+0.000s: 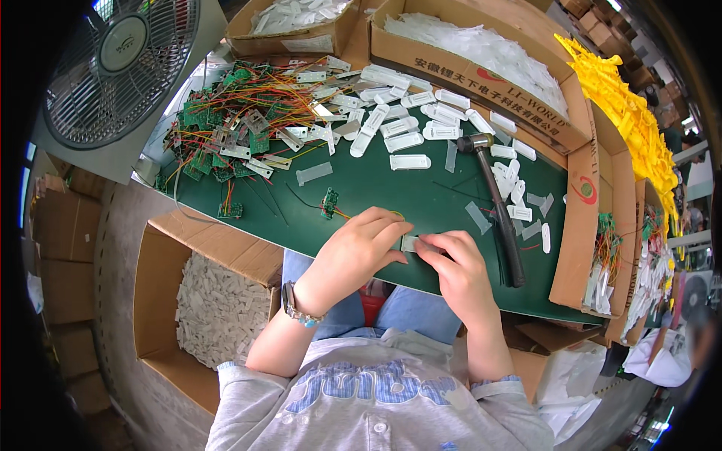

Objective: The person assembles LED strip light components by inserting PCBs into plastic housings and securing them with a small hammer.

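Observation:
My left hand (pixel 352 254) and my right hand (pixel 457 269) meet at the near edge of the green table mat (pixel 391 192). Between their fingertips they pinch a small white plastic casing (pixel 411 243). My left wrist wears a watch with a beaded band (pixel 295 304). A small green circuit board with coloured wires (pixel 329 203) lies just beyond my left hand. A black-handled hammer (pixel 496 207) lies to the right of my right hand.
A tangle of green boards and wires (pixel 233 120) fills the mat's far left; white casings (pixel 406 124) are scattered in the middle. Cardboard boxes hold white parts, one at the lower left (pixel 218 308), another at the back (pixel 481 49). A fan (pixel 124 64) stands far left. Yellow parts (pixel 628 113) are piled at right.

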### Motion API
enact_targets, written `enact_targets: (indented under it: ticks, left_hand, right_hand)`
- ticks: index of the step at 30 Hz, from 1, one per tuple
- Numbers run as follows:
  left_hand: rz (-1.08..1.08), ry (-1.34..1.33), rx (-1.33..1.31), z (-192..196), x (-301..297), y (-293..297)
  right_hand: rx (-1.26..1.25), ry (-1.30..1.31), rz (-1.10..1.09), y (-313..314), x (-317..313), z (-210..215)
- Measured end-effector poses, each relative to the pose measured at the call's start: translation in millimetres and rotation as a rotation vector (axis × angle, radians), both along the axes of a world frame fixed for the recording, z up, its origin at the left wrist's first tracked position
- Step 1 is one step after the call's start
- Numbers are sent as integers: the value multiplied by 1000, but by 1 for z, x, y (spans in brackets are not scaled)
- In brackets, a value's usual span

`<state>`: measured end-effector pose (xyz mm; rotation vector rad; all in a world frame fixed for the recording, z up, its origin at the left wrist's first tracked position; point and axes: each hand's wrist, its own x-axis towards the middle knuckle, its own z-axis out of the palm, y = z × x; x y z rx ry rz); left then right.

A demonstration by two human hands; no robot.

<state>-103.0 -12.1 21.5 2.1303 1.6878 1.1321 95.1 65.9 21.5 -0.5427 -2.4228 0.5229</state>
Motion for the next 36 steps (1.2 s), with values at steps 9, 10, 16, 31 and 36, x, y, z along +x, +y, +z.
enact_targets:
  ticks: [9,10,16,31,36]
  left_hand:
    - [-5,28,-4,0,0,0]
    - [0,28,1,0,0,0]
    - [-44,72,45,-3,-1,1]
    - [-48,51,43,-3,-2,2]
    - [-44,46,26,-5,-2,3]
  right_hand:
    - [153,-94,-5,2,1,4]
    - [138,-103,-3,3,1,4]
    - [195,-115,-15,-1,1,5]
    - [239,329,387,-61,-12,182]
    - [127,314,264,-68,-10,190]
